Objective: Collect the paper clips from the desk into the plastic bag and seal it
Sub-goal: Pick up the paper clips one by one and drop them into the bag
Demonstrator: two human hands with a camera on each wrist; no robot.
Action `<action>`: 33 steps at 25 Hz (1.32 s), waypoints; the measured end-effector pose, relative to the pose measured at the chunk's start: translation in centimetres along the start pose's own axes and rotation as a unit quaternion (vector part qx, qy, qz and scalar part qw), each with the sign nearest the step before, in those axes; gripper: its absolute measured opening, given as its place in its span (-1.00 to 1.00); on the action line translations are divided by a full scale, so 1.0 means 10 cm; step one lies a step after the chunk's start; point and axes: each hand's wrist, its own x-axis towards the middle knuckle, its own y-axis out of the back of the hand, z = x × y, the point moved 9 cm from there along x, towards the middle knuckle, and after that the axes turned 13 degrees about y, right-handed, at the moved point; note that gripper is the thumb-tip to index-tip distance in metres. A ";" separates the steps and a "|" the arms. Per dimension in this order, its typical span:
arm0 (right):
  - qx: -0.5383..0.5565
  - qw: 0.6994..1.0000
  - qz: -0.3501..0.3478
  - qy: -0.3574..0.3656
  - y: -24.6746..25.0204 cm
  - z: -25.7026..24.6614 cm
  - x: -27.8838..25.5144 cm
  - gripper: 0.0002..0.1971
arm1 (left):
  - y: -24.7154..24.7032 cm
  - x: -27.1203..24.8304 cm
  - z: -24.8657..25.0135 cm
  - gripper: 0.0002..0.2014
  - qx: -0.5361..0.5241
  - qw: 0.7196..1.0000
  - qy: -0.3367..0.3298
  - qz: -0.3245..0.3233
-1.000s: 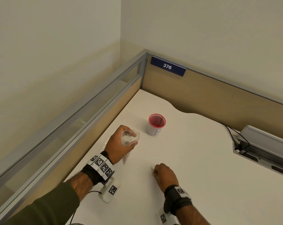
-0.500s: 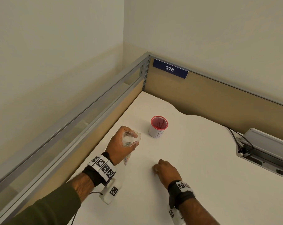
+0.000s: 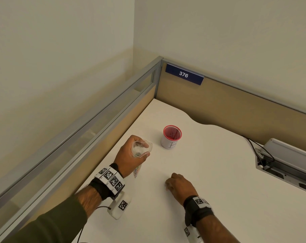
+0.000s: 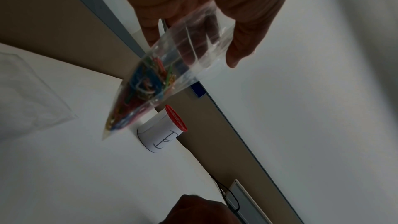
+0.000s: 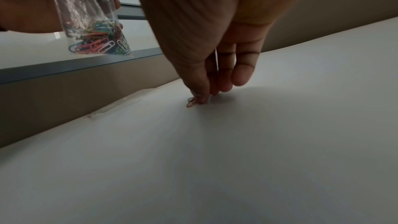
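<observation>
My left hand [image 3: 131,154] holds a clear plastic bag [image 3: 141,148] upright above the white desk [image 3: 218,181], its mouth open at the top. Several coloured paper clips [image 4: 146,88] lie heaped in the bag's lower corner [image 5: 101,43]. My right hand [image 3: 167,185] is knuckles up on the desk, to the right of the bag and nearer me. Its fingertips [image 5: 202,97] are bunched together and pinch one end of a small orange paper clip [image 5: 190,103] that lies on the desk. The rest of that clip is hidden under the fingers.
A white cup with a red mesh rim [image 3: 171,137] stands beyond the bag. A grey cable box [image 3: 285,163] with black cables is set in the desk at the right. A glass and tan partition [image 3: 96,130] lines the left edge. A flat clear plastic sheet [image 4: 28,91] lies on the desk.
My right hand slid forward over the clip that lay bare beside its fingers a second ago, and the fingertips have closed on it. The left hand and bag have stayed about where they were.
</observation>
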 end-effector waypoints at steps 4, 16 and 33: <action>-0.029 0.999 -0.014 0.002 0.00 -0.03 0.00 -0.84 | -0.02 -0.01 -0.01 -0.51 -0.001 1.000 0.004 0.000; 0.043 0.993 -0.041 -0.103 0.00 0.08 0.02 -0.90 | -0.02 -0.02 0.01 -0.48 -0.009 1.000 0.000 0.000; 0.113 0.956 0.260 0.080 1.96 -1.16 0.26 -0.85 | -0.08 0.02 0.02 -0.60 0.002 1.000 0.003 0.004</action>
